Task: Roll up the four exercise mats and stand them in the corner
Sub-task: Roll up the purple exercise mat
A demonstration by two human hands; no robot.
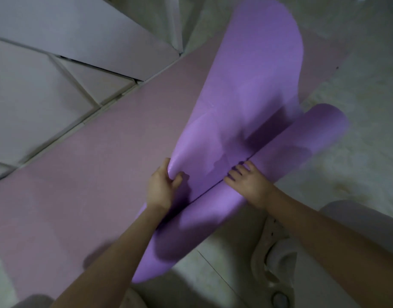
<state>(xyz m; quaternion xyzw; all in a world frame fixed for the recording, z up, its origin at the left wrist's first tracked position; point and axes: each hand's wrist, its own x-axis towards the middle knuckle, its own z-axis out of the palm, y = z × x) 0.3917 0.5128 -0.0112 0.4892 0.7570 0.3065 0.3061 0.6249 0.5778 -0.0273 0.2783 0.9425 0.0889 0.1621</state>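
Foam this soft, light and springy looks apt to unroll, so on the half-rolled purple exercise mat (253,81), lying across a pink mat (102,141) on the floor, the left hand (161,187) pinches the lifted sheet's edge while the right hand (249,182) presses straight-fingered on the roll (306,132).

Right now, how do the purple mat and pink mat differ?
Purple mat is partly rolled, its loose end lifted; pink mat lies flat, unrolled. Purple mat lies crosswise over pink mat. Left hand grips purple mat's sheet, right hand presses its roll; no hand touches pink mat. Both are plain-coloured.
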